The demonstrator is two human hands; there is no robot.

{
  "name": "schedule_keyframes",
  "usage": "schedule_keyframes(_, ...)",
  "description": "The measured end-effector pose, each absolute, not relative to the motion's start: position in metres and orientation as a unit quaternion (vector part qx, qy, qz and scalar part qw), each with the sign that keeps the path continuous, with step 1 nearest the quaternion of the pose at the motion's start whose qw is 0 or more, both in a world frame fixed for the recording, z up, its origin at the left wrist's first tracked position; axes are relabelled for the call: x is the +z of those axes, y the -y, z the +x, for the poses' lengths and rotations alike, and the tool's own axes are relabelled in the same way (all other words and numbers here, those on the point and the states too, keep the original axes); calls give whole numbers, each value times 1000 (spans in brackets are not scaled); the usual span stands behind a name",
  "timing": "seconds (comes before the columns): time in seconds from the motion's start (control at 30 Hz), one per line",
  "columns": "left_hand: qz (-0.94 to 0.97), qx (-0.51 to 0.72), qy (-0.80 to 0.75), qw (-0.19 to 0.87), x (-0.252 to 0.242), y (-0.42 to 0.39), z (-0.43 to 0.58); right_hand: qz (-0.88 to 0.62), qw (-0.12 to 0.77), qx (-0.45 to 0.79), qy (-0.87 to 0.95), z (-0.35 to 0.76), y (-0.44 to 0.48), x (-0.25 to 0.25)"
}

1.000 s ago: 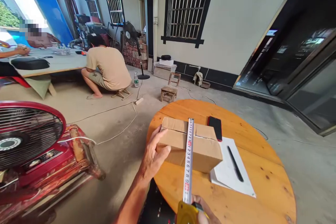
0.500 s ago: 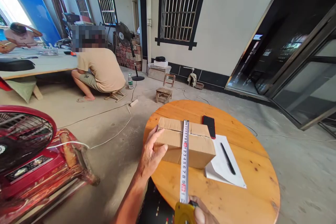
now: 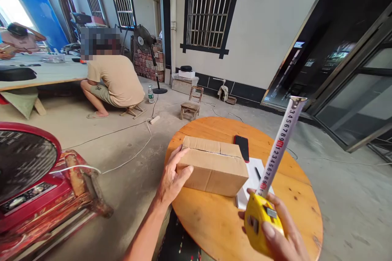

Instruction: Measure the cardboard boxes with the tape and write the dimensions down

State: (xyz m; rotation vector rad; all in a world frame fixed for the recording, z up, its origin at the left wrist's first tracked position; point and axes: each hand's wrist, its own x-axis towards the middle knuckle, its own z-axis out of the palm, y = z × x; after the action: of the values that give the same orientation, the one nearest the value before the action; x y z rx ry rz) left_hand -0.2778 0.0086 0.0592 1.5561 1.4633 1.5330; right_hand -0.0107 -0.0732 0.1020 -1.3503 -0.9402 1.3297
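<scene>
A closed brown cardboard box (image 3: 214,169) lies on the round wooden table (image 3: 211,224). My left hand (image 3: 173,175) grips its left end, the thumb against the front face and the fingers along the far left edge. My right hand (image 3: 284,228) is wrapped round a yellow tape measure (image 3: 260,222) at the table's front right. Its white blade (image 3: 280,147) sticks out, slanting up and to the right, free of the box. Right of the box lies white paper (image 3: 249,171) with a black pen (image 3: 257,172) on it, partly hidden by the tape measure.
A black phone with a red edge (image 3: 241,147) lies behind the box. To the left, a red fan (image 3: 27,163) stands on a worn wooden stool (image 3: 82,187). Beyond are a small wooden chair (image 3: 190,106), floor cables and a seated person (image 3: 114,77) at another table.
My right hand has lifted the tape measure off the box and swung it right, the blade now pointing up in the air. My left hand stays on the box.
</scene>
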Motion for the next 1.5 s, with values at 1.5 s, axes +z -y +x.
schedule_keyframes(1.5,472,498,-632,361,66,-22,-306,-528,334,636,454,-28,-90,154)
